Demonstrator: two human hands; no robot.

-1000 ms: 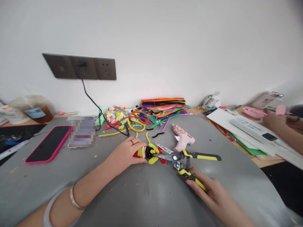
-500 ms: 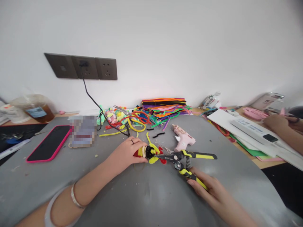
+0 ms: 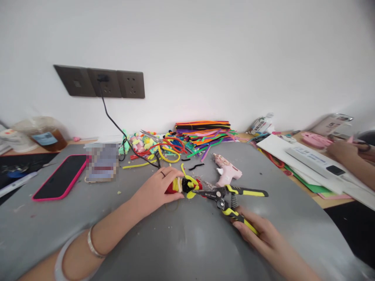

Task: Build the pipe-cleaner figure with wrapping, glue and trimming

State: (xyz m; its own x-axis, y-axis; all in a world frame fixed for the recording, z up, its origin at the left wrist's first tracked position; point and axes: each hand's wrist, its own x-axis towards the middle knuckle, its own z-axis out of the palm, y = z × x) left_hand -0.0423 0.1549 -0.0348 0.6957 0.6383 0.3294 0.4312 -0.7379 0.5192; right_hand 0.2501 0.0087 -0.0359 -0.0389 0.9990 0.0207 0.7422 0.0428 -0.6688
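Note:
My left hand [image 3: 159,186] is closed around the red end of a small pipe-cleaner figure [image 3: 187,185], banded in red, yellow, white and black, with yellow pieces looping out at its right end. My right hand [image 3: 259,230] grips the lower yellow-and-black handle of a pair of pliers [image 3: 217,194]. Their handles are spread, and a spring shows between them. The plier tips are at the yellow pieces of the figure; whether the jaws pinch one I cannot tell. A little red fuzz shows behind the jaws.
A pink glue gun [image 3: 227,170] lies just behind the pliers. Pipe cleaners [image 3: 202,134], pom-poms and scissors [image 3: 150,135] are piled by the wall. A phone [image 3: 61,177] lies left. Papers [image 3: 293,164] and another person's hand [image 3: 341,152] are on the right.
The figure has turned slightly in my left hand, showing more of its red end and less of the red part near the plier tips. The pliers have barely shifted.

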